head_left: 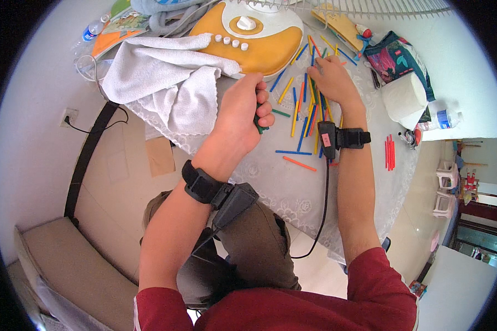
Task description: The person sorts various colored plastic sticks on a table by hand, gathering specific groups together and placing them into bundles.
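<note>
My left hand [238, 110] is closed in a fist around several green sticks [259, 122], whose ends poke out below the fingers. It hangs over the near side of the table, beside a crumpled white towel [193, 99]. My right hand [334, 80] reaches over a loose pile of coloured sticks [305, 110] in blue, yellow, orange and green. Its fingers are apart and touch or hover just over the pile. A single green stick [281, 113] lies next to my left fist. Nearer to me are a blue stick [293, 152] and an orange stick [299, 164].
A yellow-and-white fan base [276, 52] with a knob and buttons stands behind. Several red sticks [390, 153] lie apart at the right, near a white paper roll [406, 99] and a plastic bottle [446, 118]. A lace-patterned cover [276, 187] lies over the table.
</note>
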The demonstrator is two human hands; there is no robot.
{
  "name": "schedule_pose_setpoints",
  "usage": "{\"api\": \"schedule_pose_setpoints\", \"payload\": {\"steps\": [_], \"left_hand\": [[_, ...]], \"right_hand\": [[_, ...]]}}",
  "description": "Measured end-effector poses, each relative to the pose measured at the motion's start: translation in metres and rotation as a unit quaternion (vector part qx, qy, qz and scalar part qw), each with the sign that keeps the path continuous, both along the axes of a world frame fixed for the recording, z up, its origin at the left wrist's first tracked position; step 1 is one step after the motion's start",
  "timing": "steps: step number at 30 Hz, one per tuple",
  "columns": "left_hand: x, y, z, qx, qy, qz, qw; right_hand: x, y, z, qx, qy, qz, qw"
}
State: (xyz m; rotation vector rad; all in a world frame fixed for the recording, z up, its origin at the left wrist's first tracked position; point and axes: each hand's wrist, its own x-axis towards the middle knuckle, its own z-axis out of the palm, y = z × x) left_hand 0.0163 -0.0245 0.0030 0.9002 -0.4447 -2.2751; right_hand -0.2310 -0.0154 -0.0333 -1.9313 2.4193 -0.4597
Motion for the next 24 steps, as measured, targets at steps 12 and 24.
{"api": "schedule_pose_setpoints", "payload": {"steps": [12,24], "left_hand": [[0.001,0.000,0.002,-0.014,-0.008,-0.007,1.000],[-0.005,0.000,-0.014,0.035,0.000,0.001,0.999]], "right_hand": [[-0.022,0.016,0.014,0.072,-0.089,-0.140,0.983],[0.027,0.037,0.080,0.094,-0.344,-0.040,0.933]]}}
